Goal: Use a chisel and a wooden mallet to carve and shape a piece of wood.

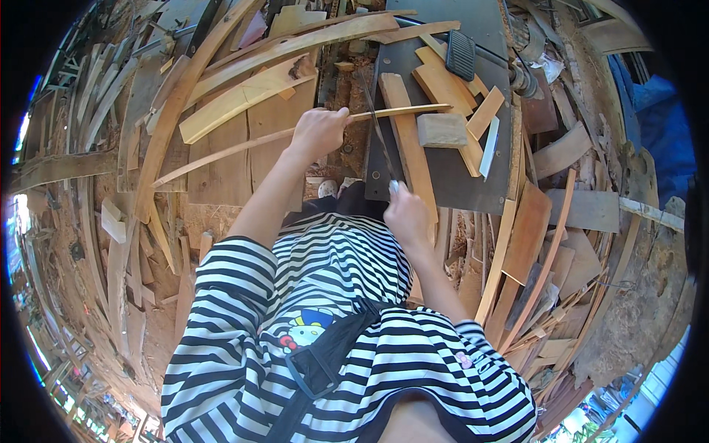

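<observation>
Near the middle of the head view my left hand (pixel 317 131) is closed on a long thin wooden strip (pixel 229 146) lying crosswise over other pieces. My right hand (pixel 410 218), lower and to the right, grips the handle of a long narrow dark blade (pixel 383 148), which looks like a saw and points away from me across the strip. Whether the blade touches the strip is unclear. Just right of the blade a light board (pixel 408 155) lies on a dark panel (pixel 491 188), beside a pale wooden block (pixel 442 130) and several short offcuts (pixel 484 114).
Loose planks (pixel 244 103) cover the surface at the upper left. A black pedal-like pad (pixel 460 55) and metal fitting (pixel 526 83) are at the upper right. Scrap wood (pixel 528 229) crowds both sides, with a blue tarp (pixel 665 125) at the far right.
</observation>
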